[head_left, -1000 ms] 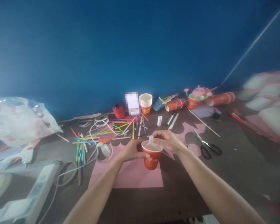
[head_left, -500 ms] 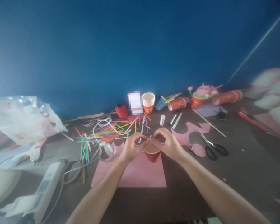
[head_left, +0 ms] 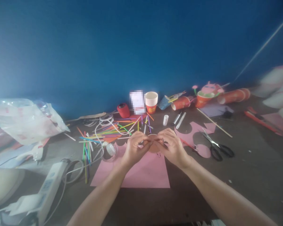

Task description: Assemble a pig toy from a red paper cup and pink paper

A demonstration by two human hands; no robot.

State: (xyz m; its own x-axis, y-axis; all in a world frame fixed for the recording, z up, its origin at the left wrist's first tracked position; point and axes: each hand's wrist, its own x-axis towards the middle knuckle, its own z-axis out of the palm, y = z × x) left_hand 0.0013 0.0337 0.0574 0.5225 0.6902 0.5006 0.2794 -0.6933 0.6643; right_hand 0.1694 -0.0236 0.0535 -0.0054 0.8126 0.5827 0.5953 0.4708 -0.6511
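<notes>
Hazy, muted light falls paler on the left of a blue wall [head_left: 141, 47] and leaves the bench [head_left: 143, 205] dim in front, as glare glints off a plastic bag [head_left: 30, 124], coarse pixels mask a pale panel [head_left: 137, 102] and blur stretches both outer sides.

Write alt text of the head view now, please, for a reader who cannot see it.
The left hand and right hand nearly meet at a round brownish object above a pink sheet. Around them are coloured sticks, stacked cups and scissors on a dark table.
</notes>
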